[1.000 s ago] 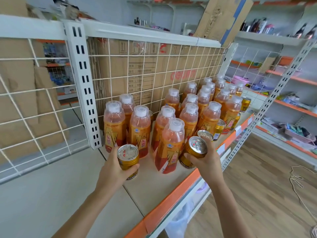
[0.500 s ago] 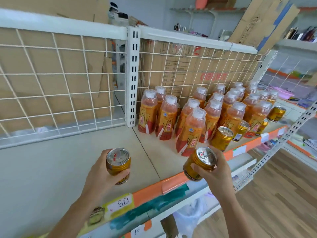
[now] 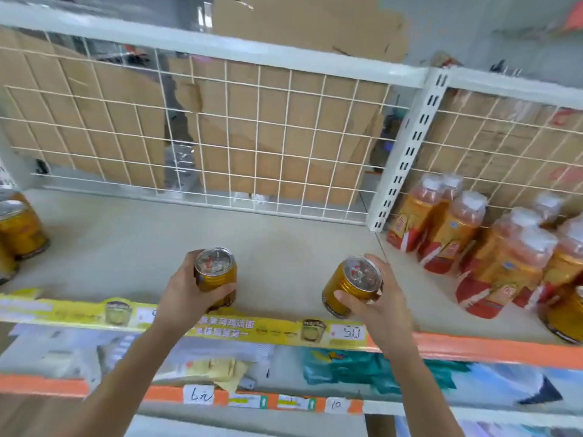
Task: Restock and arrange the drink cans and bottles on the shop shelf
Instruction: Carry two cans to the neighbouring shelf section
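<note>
My left hand (image 3: 186,294) grips a gold drink can (image 3: 215,272) upright, just above the front part of the grey shelf (image 3: 284,247). My right hand (image 3: 378,304) grips a second gold can (image 3: 350,287), tilted slightly to the left, over the same bare stretch of shelf. Several orange bottles (image 3: 454,234) with clear caps stand in a cluster at the right, behind the white upright post (image 3: 407,152). More gold cans (image 3: 19,228) stand at the far left edge of the shelf.
A white wire grid (image 3: 220,137) backs the shelf, with cardboard behind it. A yellow price strip (image 3: 284,329) marked 50 and an orange edge run along the shelf front. Another gold can (image 3: 564,320) sits at the far right edge. A lower shelf holds packets.
Both hands have carried their cans to the left, away from the bottle cluster and over the bare shelf section. The view has swung left, so the bottles now sit at the right.
</note>
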Motion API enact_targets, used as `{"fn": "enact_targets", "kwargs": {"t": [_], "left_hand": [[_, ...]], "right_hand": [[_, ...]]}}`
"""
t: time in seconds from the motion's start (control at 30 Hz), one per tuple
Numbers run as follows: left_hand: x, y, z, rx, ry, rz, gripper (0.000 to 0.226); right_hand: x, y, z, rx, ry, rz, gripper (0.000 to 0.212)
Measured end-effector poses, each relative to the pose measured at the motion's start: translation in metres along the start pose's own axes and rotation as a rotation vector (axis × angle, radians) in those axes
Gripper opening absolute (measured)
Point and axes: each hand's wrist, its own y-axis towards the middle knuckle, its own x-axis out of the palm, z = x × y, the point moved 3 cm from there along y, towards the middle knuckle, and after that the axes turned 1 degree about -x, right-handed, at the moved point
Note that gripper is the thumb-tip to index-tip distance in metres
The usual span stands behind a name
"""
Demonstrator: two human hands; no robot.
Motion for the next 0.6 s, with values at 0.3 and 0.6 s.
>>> {"fn": "enact_targets", "kwargs": {"t": [0.3,0.6], "left_hand": [[-0.080,0.025,-0.053,0.049,0.026,0.086,0.074],[-0.178,0.064,-0.105,0.187,0.320,0.133,0.066]], "right_hand": [[0.162,0.033,-0.029,-0.083,0.009,-0.305,0.074],[0.320,0.055,-0.076,-0.138,0.055,-0.512,0.078]]}}
